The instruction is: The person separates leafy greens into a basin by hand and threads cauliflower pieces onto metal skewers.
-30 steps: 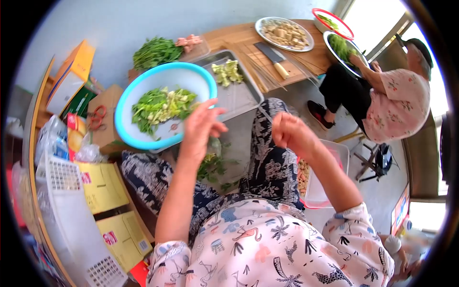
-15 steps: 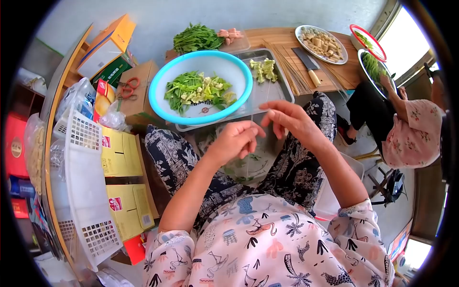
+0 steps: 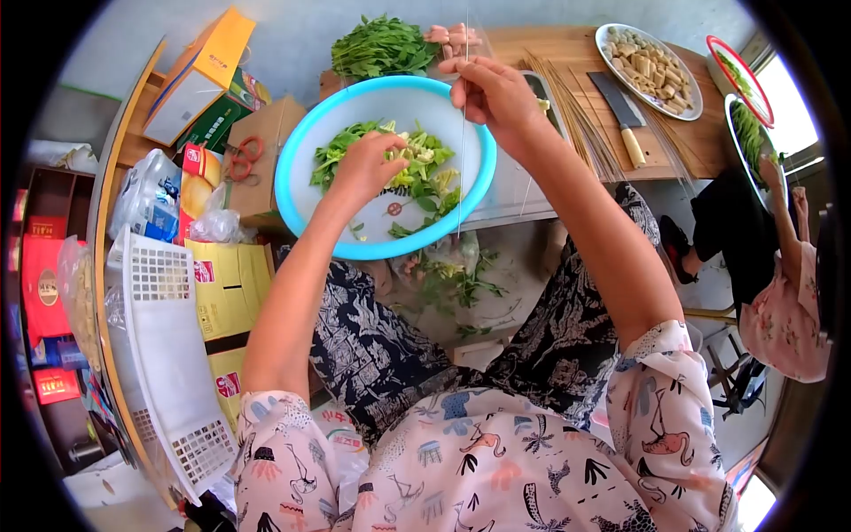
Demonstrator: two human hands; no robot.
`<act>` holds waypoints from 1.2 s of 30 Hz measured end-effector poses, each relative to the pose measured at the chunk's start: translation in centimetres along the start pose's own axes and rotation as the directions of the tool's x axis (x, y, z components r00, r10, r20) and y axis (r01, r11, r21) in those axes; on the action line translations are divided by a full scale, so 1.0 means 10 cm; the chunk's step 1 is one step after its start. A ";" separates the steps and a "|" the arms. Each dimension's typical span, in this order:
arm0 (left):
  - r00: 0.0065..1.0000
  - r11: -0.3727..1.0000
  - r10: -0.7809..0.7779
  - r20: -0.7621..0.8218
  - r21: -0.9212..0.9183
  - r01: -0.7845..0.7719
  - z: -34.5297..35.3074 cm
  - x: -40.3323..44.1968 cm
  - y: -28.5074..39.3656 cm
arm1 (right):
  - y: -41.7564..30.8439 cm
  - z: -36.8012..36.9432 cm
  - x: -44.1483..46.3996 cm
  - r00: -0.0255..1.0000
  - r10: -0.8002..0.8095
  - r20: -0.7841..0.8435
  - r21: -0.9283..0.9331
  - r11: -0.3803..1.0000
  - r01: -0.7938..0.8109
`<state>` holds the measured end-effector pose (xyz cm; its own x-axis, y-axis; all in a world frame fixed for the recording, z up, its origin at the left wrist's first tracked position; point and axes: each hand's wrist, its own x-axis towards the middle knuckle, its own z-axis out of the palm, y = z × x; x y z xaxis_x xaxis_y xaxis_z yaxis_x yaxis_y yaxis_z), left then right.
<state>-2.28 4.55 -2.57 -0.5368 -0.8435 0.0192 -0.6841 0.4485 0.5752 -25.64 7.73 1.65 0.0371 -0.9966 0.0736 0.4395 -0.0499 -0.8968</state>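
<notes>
My left hand [image 3: 365,170] is over the blue-rimmed basin [image 3: 301,206], at the cut greens [image 3: 430,152], with its fingers bent; what they hold, if anything, is hidden. Raised above the basin's right rim, my right hand [image 3: 496,93] pinches a thin, pale skewer [image 3: 464,133] that stands nearly upright in view. Behind that hand a metal tray [image 3: 519,191] lies partly hidden, with a bit of pale vegetable showing at its edge.
On the wooden table [image 3: 567,53] are a leafy bunch [image 3: 381,49], pink meat [image 3: 454,38], loose skewers [image 3: 576,115], a cleaver [image 3: 620,111] and an oval plate of chunks [image 3: 651,71]. Red scissors [image 3: 245,160] lie on a carton at left. A co-worker [image 3: 749,239] sits at right.
My left hand has moved from above my lap into the basin. My right hand has risen to the basin's right side, with a skewer now visible. The view has shifted.
</notes>
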 end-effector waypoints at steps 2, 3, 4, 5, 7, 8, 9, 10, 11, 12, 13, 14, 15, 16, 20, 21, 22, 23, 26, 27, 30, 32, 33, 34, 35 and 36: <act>0.994 0.952 0.067 0.082 0.292 -0.088 0.14 0.11 -0.15 | 0.15 -0.10 0.08 0.999 0.042 -0.023 0.021 0.999 -0.041; 0.989 0.942 0.074 0.126 0.318 -0.111 0.22 0.16 -0.21 | 0.19 -0.15 0.08 0.996 0.089 -0.031 0.027 0.996 -0.088; 0.988 0.942 0.067 0.143 0.316 -0.109 0.29 0.16 -0.27 | 0.22 -0.18 0.08 0.990 0.136 -0.039 0.033 0.990 -0.135; 0.976 0.908 0.088 0.198 0.387 -0.161 0.33 0.19 -0.28 | 0.17 -0.16 0.07 0.990 0.136 -0.045 0.009 0.991 -0.136; 0.945 0.836 0.170 0.279 0.467 -0.288 0.41 0.22 -0.35 | 0.09 -0.13 0.04 0.992 0.126 -0.021 -0.015 0.992 -0.127; 0.943 0.836 0.166 0.287 0.467 -0.289 0.45 0.22 -0.39 | 0.08 -0.13 0.03 0.993 0.116 0.006 -0.042 0.992 -0.116; 0.939 0.822 0.205 0.275 0.473 -0.318 0.48 0.23 -0.43 | 0.09 -0.12 0.02 0.992 0.123 0.009 -0.059 0.991 -0.122; 0.932 0.805 0.247 0.264 0.480 -0.349 0.50 0.26 -0.46 | 0.09 -0.12 0.01 0.993 0.120 0.000 -0.051 0.991 -0.120; 0.928 0.800 0.252 0.274 0.480 -0.359 0.50 0.27 -0.45 | 0.09 -0.12 0.00 0.990 0.138 0.007 -0.090 0.986 -0.137; 0.933 0.817 0.241 0.269 0.463 -0.345 0.50 0.27 -0.44 | 0.08 -0.12 -0.01 0.988 0.157 0.017 -0.132 0.979 -0.153; 0.938 0.833 0.229 0.261 0.445 -0.328 0.49 0.27 -0.42 | 0.09 -0.12 -0.02 0.988 0.152 0.009 -0.127 0.980 -0.150; 0.937 0.832 0.230 0.263 0.446 -0.330 0.48 0.27 -0.46 | 0.09 -0.14 -0.02 0.988 0.151 0.007 -0.126 0.981 -0.149; 0.939 0.870 0.220 0.265 0.382 -0.311 0.44 0.27 -0.50 | 0.09 -0.15 -0.02 0.989 0.148 0.002 -0.137 0.980 -0.147; 0.941 0.903 0.208 0.268 0.317 -0.290 0.40 0.25 -0.55 | 0.09 -0.16 -0.01 0.989 0.145 -0.003 -0.146 0.979 -0.144; 0.964 0.945 0.217 0.155 0.215 -0.247 -0.01 0.06 -0.47 | 0.11 -0.20 -0.01 0.993 0.119 -0.007 -0.116 0.986 -0.119; 0.963 0.956 0.157 0.220 0.209 -0.204 -0.17 0.00 -0.41 | 0.10 -0.20 -0.01 0.993 0.116 -0.009 -0.135 0.984 -0.116; 0.963 0.955 0.158 0.219 0.212 -0.205 -0.30 -0.05 -0.41 | 0.10 -0.21 -0.02 0.994 0.112 -0.010 -0.155 0.982 -0.112; 0.924 0.943 -0.019 0.383 0.314 -0.110 -0.44 -0.11 -0.43 | 0.09 -0.21 -0.02 0.994 0.107 -0.010 -0.179 0.978 -0.107; 0.865 0.874 -0.174 0.470 0.479 -0.085 -0.56 -0.15 -0.44 | 0.08 -0.19 -0.05 0.994 0.109 -0.016 -0.230 0.967 -0.110; 0.919 0.880 -0.094 0.382 0.464 -0.103 -0.50 -0.11 -0.40 | 0.09 -0.19 -0.04 0.994 0.108 -0.016 -0.231 0.967 -0.109; 0.961 0.906 0.099 0.258 0.376 -0.194 -0.19 0.13 -0.42 | 0.12 -0.19 -0.02 0.993 0.121 -0.014 -0.251 0.960 -0.121; 0.917 0.883 0.373 0.138 0.249 -0.397 0.05 0.32 -0.48 | 0.14 -0.17 -0.02 0.988 0.150 -0.028 -0.264 0.952 -0.152; 0.916 0.883 0.376 0.142 0.243 -0.401 0.14 0.40 -0.60 | 0.15 -0.17 -0.01 0.988 0.152 -0.035 -0.266 0.951 -0.155; 0.905 0.866 0.405 0.127 0.263 -0.425 0.23 0.49 -0.71 | 0.17 -0.17 0.00 0.986 0.162 -0.043 -0.266 0.949 -0.167; 0.893 0.848 0.435 0.115 0.282 -0.449 0.26 0.54 -0.72 | 0.16 -0.17 -0.01 0.984 0.171 -0.051 -0.266 0.947 -0.179; 0.890 0.847 0.440 0.120 0.275 -0.455 0.21 0.55 -0.75 | 0.16 -0.17 -0.01 0.983 0.172 -0.061 -0.266 0.947 -0.182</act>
<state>-1.17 -2.83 -8.53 -0.8378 -0.5182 0.1717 -0.4708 0.8451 0.2532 -26.49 7.65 -0.51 0.0570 -0.9924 -0.1088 0.1709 0.1170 -0.9783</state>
